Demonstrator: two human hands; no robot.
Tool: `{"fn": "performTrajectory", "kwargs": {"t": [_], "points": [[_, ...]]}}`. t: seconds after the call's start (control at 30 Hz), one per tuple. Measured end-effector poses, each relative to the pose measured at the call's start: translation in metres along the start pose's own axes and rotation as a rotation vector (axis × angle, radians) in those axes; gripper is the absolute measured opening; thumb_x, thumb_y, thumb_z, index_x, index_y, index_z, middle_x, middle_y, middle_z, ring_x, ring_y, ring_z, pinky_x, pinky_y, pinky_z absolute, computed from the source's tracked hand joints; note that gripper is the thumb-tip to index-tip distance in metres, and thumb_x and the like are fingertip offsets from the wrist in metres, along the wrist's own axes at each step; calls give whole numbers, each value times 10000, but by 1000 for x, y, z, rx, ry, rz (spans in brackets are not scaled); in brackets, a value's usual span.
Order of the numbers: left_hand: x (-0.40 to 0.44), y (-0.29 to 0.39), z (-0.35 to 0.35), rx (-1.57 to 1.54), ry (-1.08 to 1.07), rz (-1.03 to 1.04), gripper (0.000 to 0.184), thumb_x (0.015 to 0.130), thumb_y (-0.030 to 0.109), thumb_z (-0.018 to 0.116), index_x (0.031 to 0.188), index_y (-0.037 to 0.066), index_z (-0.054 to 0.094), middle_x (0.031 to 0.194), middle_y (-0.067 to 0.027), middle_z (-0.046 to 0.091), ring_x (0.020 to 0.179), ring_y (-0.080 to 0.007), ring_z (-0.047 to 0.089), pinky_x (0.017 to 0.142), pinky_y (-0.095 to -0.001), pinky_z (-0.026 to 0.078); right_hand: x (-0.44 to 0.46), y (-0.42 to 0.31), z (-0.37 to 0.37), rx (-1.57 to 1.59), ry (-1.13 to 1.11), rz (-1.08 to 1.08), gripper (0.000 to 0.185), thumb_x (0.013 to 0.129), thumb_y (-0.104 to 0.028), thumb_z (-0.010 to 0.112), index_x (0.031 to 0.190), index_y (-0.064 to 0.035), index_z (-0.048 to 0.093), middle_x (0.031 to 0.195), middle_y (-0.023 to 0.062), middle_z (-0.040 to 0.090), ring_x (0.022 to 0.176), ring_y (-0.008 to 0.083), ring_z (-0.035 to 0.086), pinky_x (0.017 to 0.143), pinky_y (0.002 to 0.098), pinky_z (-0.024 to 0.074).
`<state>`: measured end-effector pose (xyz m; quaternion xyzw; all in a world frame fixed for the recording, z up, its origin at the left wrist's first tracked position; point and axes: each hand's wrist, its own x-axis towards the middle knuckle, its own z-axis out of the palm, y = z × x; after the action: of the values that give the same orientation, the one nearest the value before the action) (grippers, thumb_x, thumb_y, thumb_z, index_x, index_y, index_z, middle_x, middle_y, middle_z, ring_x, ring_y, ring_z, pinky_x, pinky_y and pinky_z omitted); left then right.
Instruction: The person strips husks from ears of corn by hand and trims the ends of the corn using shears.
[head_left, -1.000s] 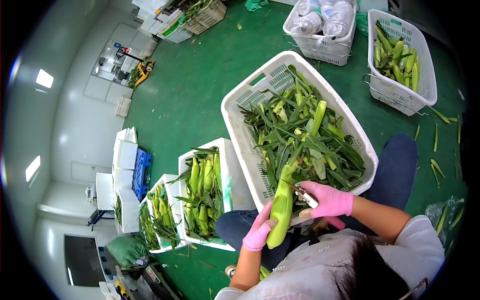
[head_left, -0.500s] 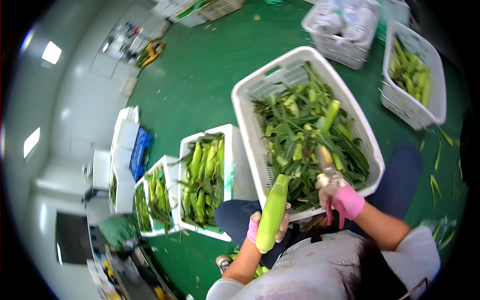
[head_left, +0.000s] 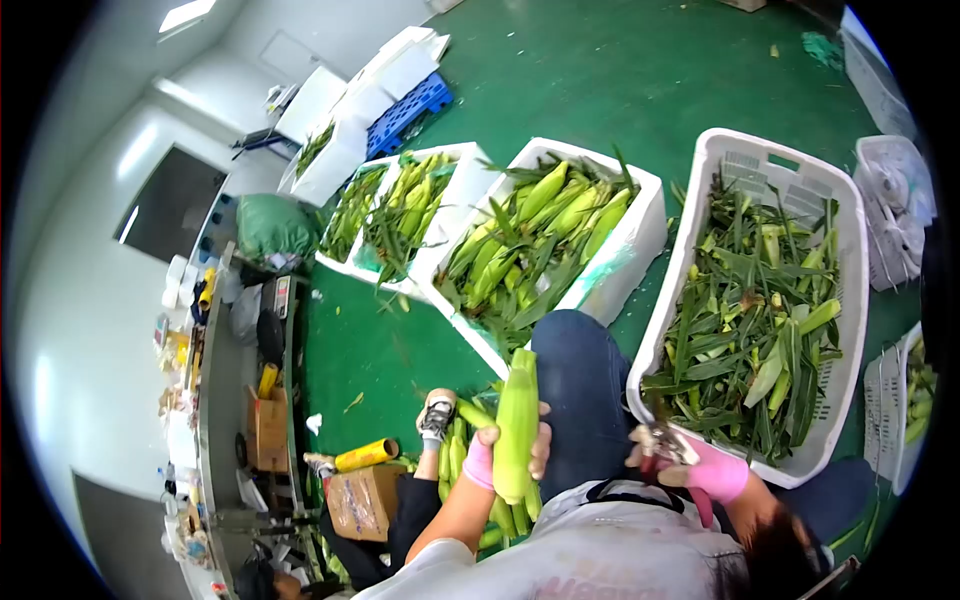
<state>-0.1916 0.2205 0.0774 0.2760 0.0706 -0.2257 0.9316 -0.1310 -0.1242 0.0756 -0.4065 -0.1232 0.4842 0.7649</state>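
My left hand (head_left: 482,456), in a pink glove with bare fingertips, is wrapped round a trimmed green corn ear (head_left: 516,430) held upright over my lap. My right hand (head_left: 690,468), gloved the same way, grips pruning shears (head_left: 668,446) with red handles beside the near edge of a large white basket (head_left: 648,340). Cut leaves and husk pieces (head_left: 745,310) fill that basket. Below my left hand, several green ears (head_left: 455,455) lie in a pile on the floor.
White foam boxes (head_left: 650,235) of unpeeled corn stand ahead. A person (head_left: 405,510) sits at the lower left by a cardboard box (head_left: 365,500). A cluttered metal bench (head_left: 225,400) runs along the left. More white baskets (head_left: 885,415) stand at the right edge.
The view has swung left. The right hand and shears have come away from the ear, and a cut piece near the shears is gone. The left hand has carried the ear left, toward the floor pile.
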Motion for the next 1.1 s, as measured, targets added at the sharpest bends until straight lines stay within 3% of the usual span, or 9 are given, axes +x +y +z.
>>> {"fn": "performTrajectory", "kwargs": {"t": [0.17, 0.43, 0.57, 0.6, 0.7, 0.8, 0.97, 1.03, 1.1], "points": [[48, -6, 39, 82, -252, -225, 889, 747, 476, 773, 1440, 30, 437, 921, -194, 594, 678, -290, 611, 637, -409, 549, 17, -19, 5, 53, -173, -37, 721, 867, -301, 754, 1446, -1, 446, 1215, 92, 596, 998, 180, 605, 909, 317, 493], [148, -45, 113, 305, -707, -584, 877, 768, 445, 774, 1393, -67, 434, 981, -218, 622, 807, -286, 666, 717, -376, 574, -81, -39, 3, 0, 31, -248, 517, 860, -204, 671, 1311, -1, 518, 1176, 119, 578, 1054, 204, 567, 986, 363, 454], [159, -58, 121, 353, -621, -737, 862, 763, 465, 770, 1353, -79, 455, 978, -213, 627, 807, -298, 663, 708, -377, 555, -126, -56, 27, 51, 496, -306, 460, 866, -180, 664, 1246, 53, 548, 865, 137, 664, 665, 209, 663, 601, 311, 567], [156, -55, 115, 368, -556, -700, 877, 752, 477, 772, 1350, -80, 457, 978, -215, 629, 806, -309, 661, 697, -394, 555, -122, -45, 21, 89, 665, -418, 423, 878, -170, 648, 1218, 66, 562, 750, 137, 662, 507, 221, 633, 457, 287, 535], [118, -28, 71, 360, -207, -378, 813, 810, 487, 763, 1370, -23, 470, 997, -194, 625, 793, -303, 651, 709, -428, 566, -112, -4, -25, 263, 944, -626, 324, 921, -207, 660, 1152, 7, 583, 723, 74, 618, 590, 197, 622, 510, 297, 509], [47, 3, -28, 146, 127, -96, 737, 877, 463, 734, 1408, 30, 462, 1036, -166, 628, 833, -299, 665, 757, -455, 582, -89, 33, -46, 351, 1108, -405, 299, 933, -282, 708, 1124, -80, 597, 702, 42, 587, 583, 187, 582, 527, 320, 472], [-148, -21, -170, 4, 976, -25, 564, 951, 463, 647, 1319, 46, 551, 1046, -174, 670, 867, -312, 679, 772, -465, 584, -54, 101, -30, 260, 882, -306, 503, 951, -261, 666, 1363, -35, 484, 1021, 94, 646, 927, 217, 647, 824, 371, 546], [-225, -82, -261, 324, 1340, -41, 623, 903, 481, 685, 1322, 40, 554, 1096, -192, 689, 940, -340, 697, 832, -485, 576, -54, 83, 1, 307, 584, -208, 775, 869, -379, 721, 1492, -57, 390, 1270, 128, 598, 1174, 256, 591, 996, 418, 500], [-271, -124, -286, 1020, 1648, -402, 715, 828, 501, 742, 1337, 41, 542, 1180, -208, 694, 1012, -378, 703, 896, -500, 558, -54, 87, 4, 315, 379, -49, 879, 789, -349, 737, 1522, -65, 342, 1307, 135, 589, 1255, 287, 555, 1068, 465, 463]]}}
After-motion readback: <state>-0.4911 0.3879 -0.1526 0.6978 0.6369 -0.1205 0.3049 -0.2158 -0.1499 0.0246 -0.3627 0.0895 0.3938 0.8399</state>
